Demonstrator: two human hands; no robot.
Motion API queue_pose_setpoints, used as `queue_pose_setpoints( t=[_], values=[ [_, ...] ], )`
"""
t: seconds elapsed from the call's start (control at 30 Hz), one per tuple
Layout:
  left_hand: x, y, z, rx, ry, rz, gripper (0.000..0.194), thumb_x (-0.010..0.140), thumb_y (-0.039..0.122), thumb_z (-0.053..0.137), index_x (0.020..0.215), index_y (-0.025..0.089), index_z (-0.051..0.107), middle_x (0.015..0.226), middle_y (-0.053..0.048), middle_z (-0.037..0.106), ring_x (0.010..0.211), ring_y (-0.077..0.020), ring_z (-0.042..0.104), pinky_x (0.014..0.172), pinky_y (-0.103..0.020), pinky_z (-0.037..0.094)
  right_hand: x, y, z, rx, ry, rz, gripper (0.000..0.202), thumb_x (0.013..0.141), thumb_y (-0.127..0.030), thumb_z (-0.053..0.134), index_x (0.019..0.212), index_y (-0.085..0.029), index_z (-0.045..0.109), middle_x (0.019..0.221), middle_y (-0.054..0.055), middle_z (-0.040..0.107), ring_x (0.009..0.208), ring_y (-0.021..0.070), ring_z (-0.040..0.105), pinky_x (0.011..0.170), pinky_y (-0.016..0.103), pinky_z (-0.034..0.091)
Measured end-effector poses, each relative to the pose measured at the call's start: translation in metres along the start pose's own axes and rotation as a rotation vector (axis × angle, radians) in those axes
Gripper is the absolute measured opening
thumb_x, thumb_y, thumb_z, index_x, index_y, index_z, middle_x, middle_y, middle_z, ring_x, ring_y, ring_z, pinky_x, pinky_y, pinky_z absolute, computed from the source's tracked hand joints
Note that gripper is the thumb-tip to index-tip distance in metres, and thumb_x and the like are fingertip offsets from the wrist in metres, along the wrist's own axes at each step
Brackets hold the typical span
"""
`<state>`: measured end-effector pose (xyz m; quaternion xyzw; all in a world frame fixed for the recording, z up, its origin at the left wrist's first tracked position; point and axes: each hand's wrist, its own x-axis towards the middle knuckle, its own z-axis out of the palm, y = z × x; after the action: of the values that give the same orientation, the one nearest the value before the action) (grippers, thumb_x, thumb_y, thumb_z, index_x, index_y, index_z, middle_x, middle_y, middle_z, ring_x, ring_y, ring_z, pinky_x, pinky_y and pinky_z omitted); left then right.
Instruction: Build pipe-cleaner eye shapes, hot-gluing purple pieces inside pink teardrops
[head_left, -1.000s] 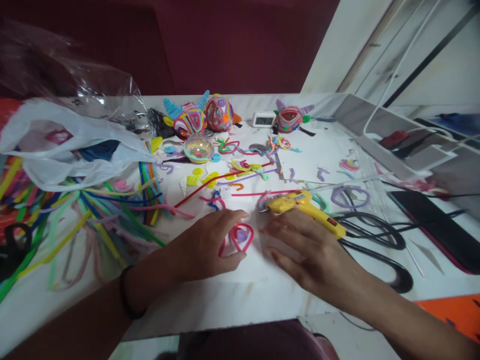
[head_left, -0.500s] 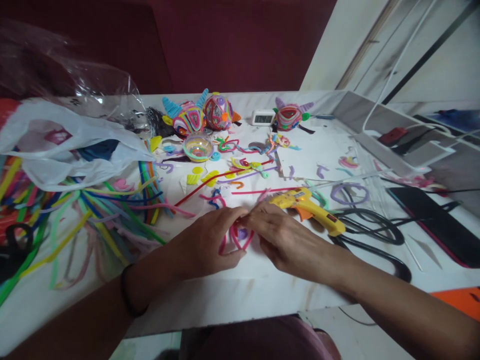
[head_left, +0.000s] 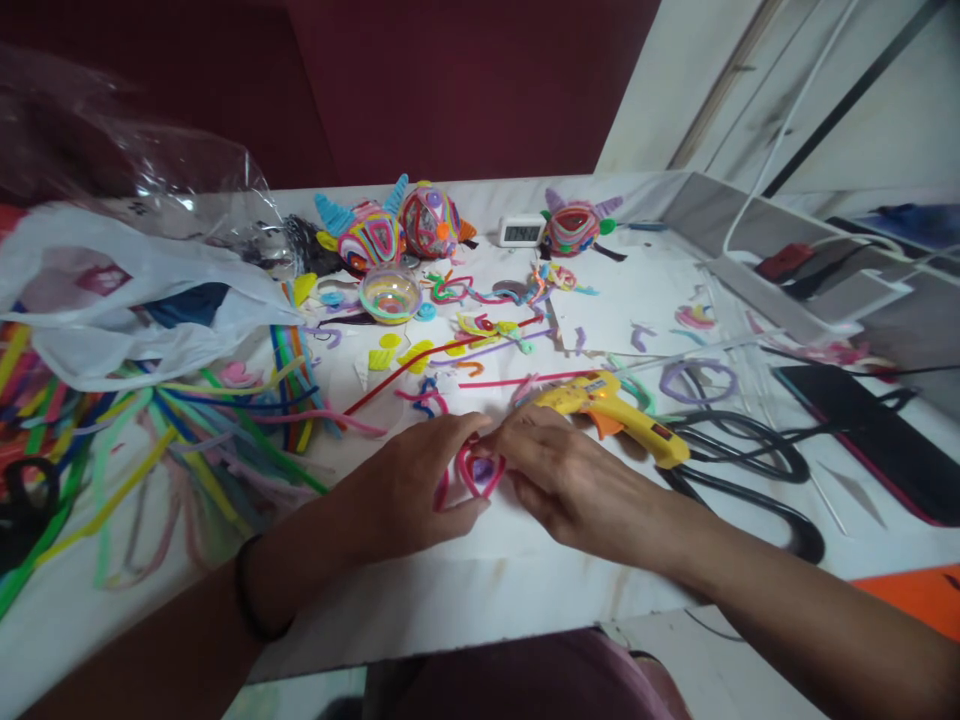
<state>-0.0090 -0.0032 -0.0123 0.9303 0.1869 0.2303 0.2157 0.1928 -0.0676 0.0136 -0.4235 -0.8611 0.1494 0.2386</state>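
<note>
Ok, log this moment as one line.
left hand: curved around pink fuzzy-wire shape with purple centre | right hand: fingertips at shape's far edge | yellow plastic glue gun: lying beyond right hand

The loop (head_left: 496, 480) is pink, its middle purple. The glue gun (head_left: 646, 432) is yellow with an orange trigger (head_left: 606, 424), its cord (head_left: 750, 478) black. Many-coloured bands stripe the balls (head_left: 571, 230); one has light blue horns (head_left: 334, 214), another purple. Faint brownish veins marble the white table (head_left: 525, 590). The panel (head_left: 465, 90) is maroon.
</note>
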Motion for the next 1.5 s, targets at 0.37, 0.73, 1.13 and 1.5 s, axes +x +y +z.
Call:
queue_pose_setpoints(
  t=[0.37,0.73,1.13,1.5],
  values=[
    [0.0,0.003,-0.008,-0.032,-0.037,-0.088,0.023,0.092,0.024,0.049,0.113,0.017,0.051,0.105,-0.006,0.066,0.092,-0.0179,0.064,0.08,-0.029,0.051,-0.022,-0.004,0.002,-0.131,0.06,-0.008,0.019,0.092,-0.014,0.049,0.097,-0.015,0.068,0.082,0.008,0.066,0.08,0.0212,0.058,0.072,0.037,0.045],
    [0.003,-0.003,-0.008,0.035,0.061,-0.102,0.017,0.095,0.022,0.04,0.092,0.018,0.056,0.082,-0.002,0.065,0.076,-0.0146,0.063,0.068,-0.025,0.046,-0.01,0.003,0.015,-0.328,-0.032,-0.059,0.022,0.095,-0.014,0.048,0.105,-0.015,0.067,0.077,0.006,0.064,0.07,0.0182,0.055,0.064,0.032,0.039],
    [0.003,-0.005,-0.008,0.085,0.15,-0.133,0.016,0.095,0.022,0.04,0.09,0.019,0.054,0.075,0.001,0.061,0.07,-0.0132,0.06,0.066,-0.023,0.043,-0.005,0.008,0.024,-0.463,0.0,-0.126,0.021,0.096,-0.015,0.047,0.098,-0.015,0.068,0.076,0.005,0.064,0.069,0.0187,0.052,0.065,0.033,0.039],
    [0.002,-0.007,-0.006,0.109,0.176,-0.107,0.014,0.095,0.02,0.041,0.089,0.018,0.054,0.074,0.002,0.06,0.067,-0.0123,0.059,0.064,-0.023,0.041,-0.003,0.01,0.032,-0.606,0.032,-0.173,0.023,0.094,-0.006,0.044,0.083,-0.011,0.064,0.073,0.008,0.062,0.068,0.0207,0.052,0.065,0.036,0.037]
  ],
)
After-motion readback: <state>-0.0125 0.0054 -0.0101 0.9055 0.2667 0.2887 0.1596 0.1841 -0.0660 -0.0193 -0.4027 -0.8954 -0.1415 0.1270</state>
